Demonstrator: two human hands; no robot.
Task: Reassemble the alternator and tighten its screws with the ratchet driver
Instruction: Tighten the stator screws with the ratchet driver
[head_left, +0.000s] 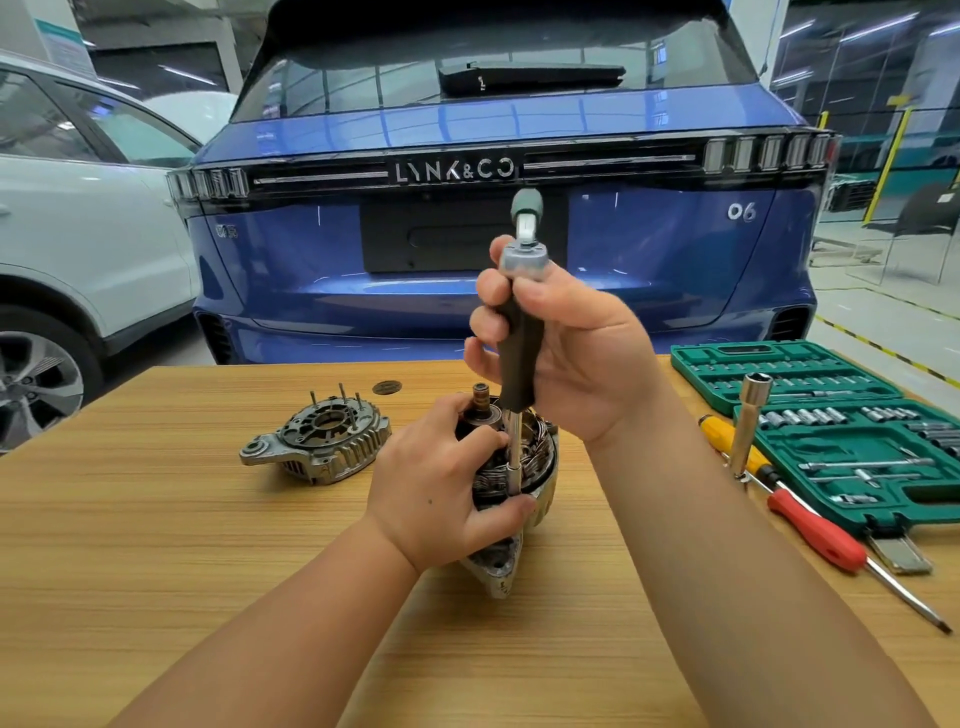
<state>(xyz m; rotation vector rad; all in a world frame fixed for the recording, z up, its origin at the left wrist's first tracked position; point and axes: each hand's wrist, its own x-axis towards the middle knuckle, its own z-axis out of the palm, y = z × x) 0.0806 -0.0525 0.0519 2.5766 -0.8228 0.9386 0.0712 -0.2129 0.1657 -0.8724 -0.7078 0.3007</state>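
The alternator body (540, 467), with bare copper windings and its rotor shaft up, stands on the wooden table (156, 519) in the middle of the head view. My left hand (441, 493) grips its near side, fingers curled over the windings, thumb at the rim. My right hand (566, 353) holds the black handle of the ratchet driver (517, 332) upright above it. The driver's steel shaft runs down to a socket at the alternator's rim beside my left thumb. The alternator's grey rear cover (317, 441), with studs sticking up, lies apart to the left.
An open green socket set case (831, 415) sits at the table's right edge. Beside it lie a red-handled screwdriver (821, 535), a yellow-handled screwdriver (727, 436) and an upright long socket (748, 421). A small dark disc (387, 387) lies behind the cover. A blue car (493, 208) stands beyond the table.
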